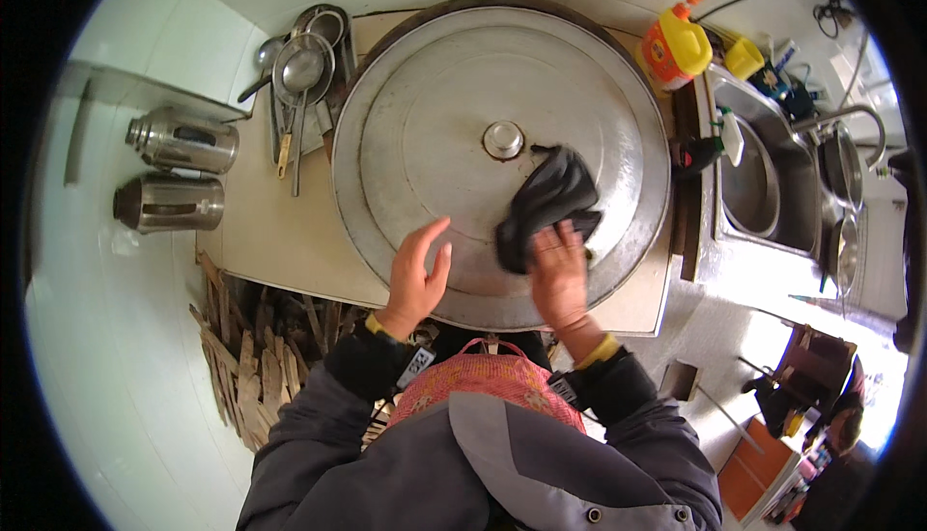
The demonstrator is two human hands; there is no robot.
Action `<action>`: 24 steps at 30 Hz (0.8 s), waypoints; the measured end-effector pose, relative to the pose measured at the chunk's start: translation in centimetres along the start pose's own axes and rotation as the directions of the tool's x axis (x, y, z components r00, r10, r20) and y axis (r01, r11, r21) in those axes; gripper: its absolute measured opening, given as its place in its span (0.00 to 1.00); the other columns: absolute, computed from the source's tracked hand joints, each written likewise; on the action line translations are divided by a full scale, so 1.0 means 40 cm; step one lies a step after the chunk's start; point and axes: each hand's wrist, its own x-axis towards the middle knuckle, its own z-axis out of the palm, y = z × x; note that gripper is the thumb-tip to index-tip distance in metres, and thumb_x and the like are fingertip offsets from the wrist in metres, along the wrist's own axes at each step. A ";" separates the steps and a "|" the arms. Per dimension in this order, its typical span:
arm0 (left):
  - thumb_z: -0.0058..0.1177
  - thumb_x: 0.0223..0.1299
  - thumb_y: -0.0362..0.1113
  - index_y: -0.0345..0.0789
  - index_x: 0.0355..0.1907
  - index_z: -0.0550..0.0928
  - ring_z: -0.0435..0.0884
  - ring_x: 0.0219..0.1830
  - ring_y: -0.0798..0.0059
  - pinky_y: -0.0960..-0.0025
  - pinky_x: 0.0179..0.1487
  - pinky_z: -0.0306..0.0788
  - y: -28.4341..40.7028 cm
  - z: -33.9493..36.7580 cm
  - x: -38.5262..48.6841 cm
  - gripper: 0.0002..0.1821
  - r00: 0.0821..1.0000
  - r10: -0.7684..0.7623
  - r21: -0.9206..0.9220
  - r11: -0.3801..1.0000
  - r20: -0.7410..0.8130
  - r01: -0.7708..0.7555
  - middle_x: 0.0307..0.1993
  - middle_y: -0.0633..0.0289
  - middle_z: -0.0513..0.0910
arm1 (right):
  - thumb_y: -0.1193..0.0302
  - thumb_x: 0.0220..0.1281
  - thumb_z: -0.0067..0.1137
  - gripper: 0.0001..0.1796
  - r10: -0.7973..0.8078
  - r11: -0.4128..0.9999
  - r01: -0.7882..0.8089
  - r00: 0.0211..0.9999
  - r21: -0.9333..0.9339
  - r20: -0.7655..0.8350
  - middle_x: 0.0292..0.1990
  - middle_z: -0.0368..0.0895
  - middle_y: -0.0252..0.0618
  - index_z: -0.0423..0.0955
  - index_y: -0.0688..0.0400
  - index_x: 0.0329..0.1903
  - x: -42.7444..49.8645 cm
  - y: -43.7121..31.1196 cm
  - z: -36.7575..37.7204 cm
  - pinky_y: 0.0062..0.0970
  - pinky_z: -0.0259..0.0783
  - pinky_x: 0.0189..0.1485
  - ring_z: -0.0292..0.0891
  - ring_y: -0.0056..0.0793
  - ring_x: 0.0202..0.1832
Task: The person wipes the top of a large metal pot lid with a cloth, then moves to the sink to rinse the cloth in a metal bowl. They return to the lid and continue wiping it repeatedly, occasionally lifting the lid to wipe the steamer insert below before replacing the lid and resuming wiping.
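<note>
A large round metal lid point(463, 96) with a knob point(503, 140) at its centre covers a wide pan set into the tiled counter. On the lid's right half lies a bunched black cloth point(549, 194). My right hand point(560, 270) presses on the cloth's near end, its fingers stretched over the fabric and slightly blurred. My left hand point(420, 274) hovers over or rests lightly on the lid's near left edge, which I cannot tell apart. It holds nothing, and thumb and forefinger are spread.
Strainers and ladles point(303, 71) lie at the back left, beside two metal vacuum flasks point(185, 141). A yellow detergent jug point(673, 46) and a spray bottle point(706, 154) stand right, near a steel sink point(789, 220). Split firewood point(253, 372) is piled below the counter's left side.
</note>
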 end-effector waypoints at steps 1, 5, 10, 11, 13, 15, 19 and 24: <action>0.53 0.67 0.33 0.32 0.59 0.76 0.78 0.57 0.53 0.60 0.60 0.71 0.000 -0.006 -0.034 0.19 1.000 0.015 0.021 1.000 -0.025 -0.014 0.56 0.51 0.80 | 0.75 0.52 0.64 0.26 -0.060 0.995 0.060 0.998 0.081 0.004 0.58 0.76 0.49 0.74 0.63 0.57 0.016 -0.060 0.015 0.51 0.58 0.71 0.64 0.57 0.66; 0.49 0.70 0.33 0.29 0.61 0.73 0.75 0.59 0.50 0.58 0.63 0.68 -0.010 -0.033 -0.096 0.20 0.984 -0.061 0.060 0.996 -0.169 0.072 0.58 0.47 0.76 | 0.74 0.57 0.60 0.25 -0.236 0.745 0.158 0.971 0.648 0.034 0.58 0.75 0.54 0.72 0.64 0.59 0.120 -0.244 0.014 0.42 0.68 0.63 0.73 0.51 0.58; 0.48 0.68 0.31 0.29 0.64 0.71 0.74 0.61 0.49 0.59 0.64 0.66 -0.040 -0.076 -0.090 0.22 0.926 -0.256 -0.191 0.959 -0.277 0.208 0.59 0.46 0.75 | 0.67 0.57 0.65 0.25 -0.437 0.683 0.323 0.899 0.655 0.012 0.54 0.79 0.53 0.74 0.63 0.56 0.223 -0.288 -0.078 0.42 0.74 0.54 0.78 0.51 0.50; 0.48 0.68 0.30 0.29 0.63 0.72 0.74 0.62 0.49 0.59 0.65 0.66 -0.045 -0.079 -0.079 0.22 0.936 -0.198 -0.109 0.979 -0.291 0.173 0.60 0.46 0.75 | 0.64 0.55 0.68 0.26 -0.421 0.746 0.341 0.907 0.572 0.009 0.51 0.80 0.51 0.75 0.63 0.54 0.234 -0.273 -0.097 0.41 0.75 0.49 0.79 0.50 0.47; 0.49 0.66 0.28 0.29 0.63 0.73 0.73 0.63 0.49 0.58 0.66 0.65 -0.053 -0.078 -0.052 0.22 0.947 -0.091 0.068 0.991 -0.308 0.118 0.61 0.46 0.75 | 0.56 0.52 0.72 0.28 -0.335 0.857 0.304 0.942 0.417 0.003 0.42 0.84 0.48 0.77 0.62 0.49 0.266 -0.219 -0.121 0.38 0.75 0.40 0.80 0.49 0.40; 0.51 0.63 0.26 0.30 0.62 0.73 0.73 0.63 0.47 0.54 0.66 0.65 -0.044 -0.052 -0.028 0.23 0.962 -0.033 0.026 0.999 -0.271 0.042 0.61 0.46 0.75 | 0.63 0.55 0.70 0.23 -0.179 0.950 0.222 0.964 0.220 -0.198 0.41 0.83 0.49 0.77 0.64 0.49 0.309 -0.159 -0.111 0.39 0.76 0.43 0.79 0.49 0.41; 0.52 0.64 0.44 0.43 0.68 0.71 0.62 0.72 0.49 0.36 0.69 0.53 -0.003 0.036 0.005 0.29 0.999 -0.035 0.330 0.944 0.002 0.032 0.69 0.53 0.67 | 0.70 0.61 0.61 0.25 -0.082 0.996 0.087 0.968 0.015 -0.238 0.62 0.73 0.54 0.71 0.60 0.61 0.398 -0.035 -0.038 0.46 0.65 0.64 0.68 0.55 0.62; 0.55 0.58 0.58 0.53 0.71 0.69 0.53 0.75 0.43 0.26 0.68 0.44 -0.058 0.026 0.027 0.37 0.997 -0.040 0.435 0.900 0.068 0.006 0.73 0.55 0.60 | 0.66 0.63 0.59 0.29 -0.053 0.996 0.046 0.995 -0.074 -0.089 0.64 0.71 0.51 0.66 0.56 0.66 0.424 0.015 0.065 0.47 0.58 0.71 0.62 0.55 0.69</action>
